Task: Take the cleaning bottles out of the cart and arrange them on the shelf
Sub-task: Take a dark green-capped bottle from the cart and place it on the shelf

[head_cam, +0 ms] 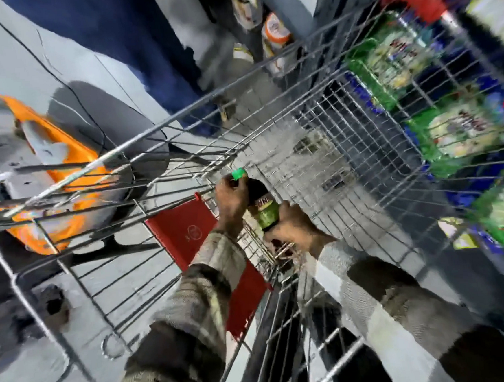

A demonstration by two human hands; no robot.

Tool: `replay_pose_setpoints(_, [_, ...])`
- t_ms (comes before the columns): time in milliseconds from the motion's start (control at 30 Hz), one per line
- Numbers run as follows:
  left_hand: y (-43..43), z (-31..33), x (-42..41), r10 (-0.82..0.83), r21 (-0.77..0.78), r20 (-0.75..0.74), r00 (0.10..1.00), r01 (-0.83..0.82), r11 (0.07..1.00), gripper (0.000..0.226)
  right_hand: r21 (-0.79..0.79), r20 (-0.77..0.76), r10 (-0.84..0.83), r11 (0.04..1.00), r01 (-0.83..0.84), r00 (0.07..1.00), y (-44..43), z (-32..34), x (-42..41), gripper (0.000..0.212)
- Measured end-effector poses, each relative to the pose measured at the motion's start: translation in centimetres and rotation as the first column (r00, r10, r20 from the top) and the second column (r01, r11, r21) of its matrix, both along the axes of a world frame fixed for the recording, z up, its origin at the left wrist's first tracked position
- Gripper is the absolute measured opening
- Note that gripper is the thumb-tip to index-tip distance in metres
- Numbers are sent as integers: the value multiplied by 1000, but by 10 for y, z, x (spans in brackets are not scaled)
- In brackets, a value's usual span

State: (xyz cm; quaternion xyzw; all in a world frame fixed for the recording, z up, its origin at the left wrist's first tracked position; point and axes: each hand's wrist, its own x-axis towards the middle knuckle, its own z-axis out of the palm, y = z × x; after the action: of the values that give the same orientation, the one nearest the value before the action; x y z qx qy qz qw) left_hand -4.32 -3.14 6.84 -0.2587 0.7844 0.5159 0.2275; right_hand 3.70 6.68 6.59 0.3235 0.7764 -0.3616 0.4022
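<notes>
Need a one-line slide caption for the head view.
Both hands, left hand and right hand, grip a dark green-capped bottle over the wire cart.

cart (269, 123): wire basket, red flap (187, 226) at near end | shelf (489, 232): green packs (463, 132) (blurred)

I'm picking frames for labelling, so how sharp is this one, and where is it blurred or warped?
Head view: strong motion blur throughout; the green packs on the right smear, their print unreadable; the cart wires streak and bow from the wide lens; the bottle, held by left hand and right hand, is sharpest, though its label stays soft.
</notes>
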Motion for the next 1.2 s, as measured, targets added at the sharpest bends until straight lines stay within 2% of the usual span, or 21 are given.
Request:
replay_pose_setpoints(167, [40, 125, -19, -32, 221, -174, 984, 70, 973, 16, 100, -341, -40, 992, 79, 939, 49, 130, 8, 80])
replay_pose_setpoints(367, [101, 312, 24, -56, 411, -398, 916, 233, 882, 19, 106, -702, -135, 951, 291, 699, 102, 308, 83, 69])
replay_pose_setpoints(467, [127, 389, 66, -84, 461, -516, 852, 360, 811, 20, 115, -815, -140, 912, 394, 563, 110, 384, 136, 69])
replay_pose_setpoints(567, [147, 439, 103, -133, 475, -606, 784, 490, 731, 12, 92, -885, -147, 875, 474, 443, 114, 423, 178, 65])
replay_pose_setpoints(667, [166, 459, 127, -172, 443, -642, 747, 544, 712, 10, 71, -897, -176, 848, 525, 405, 123, 431, 203, 63])
replay_pose_setpoints(833, [214, 454, 185, -305, 385, -673, 674, 672, 633, 8, 72, -902, -221, 769, 635, 371, 155, 411, 258, 74])
replay_pose_setpoints(967, [266, 428, 228, -459, 199, -746, 482, 820, 537, 18, 9, -898, -329, 652, 759, 294, 192, 368, 295, 67])
replay_pose_setpoints(1100, [317, 414, 269, -546, 103, -781, 304, 924, 368, 34, -117, -873, -457, 537, 836, 172, 244, 332, 320, 65])
replay_pose_setpoints(1200, [357, 407, 292, -528, 7, -825, 202, 938, 347, 39, -141, -869, -482, 449, 882, 106, 287, 317, 335, 70])
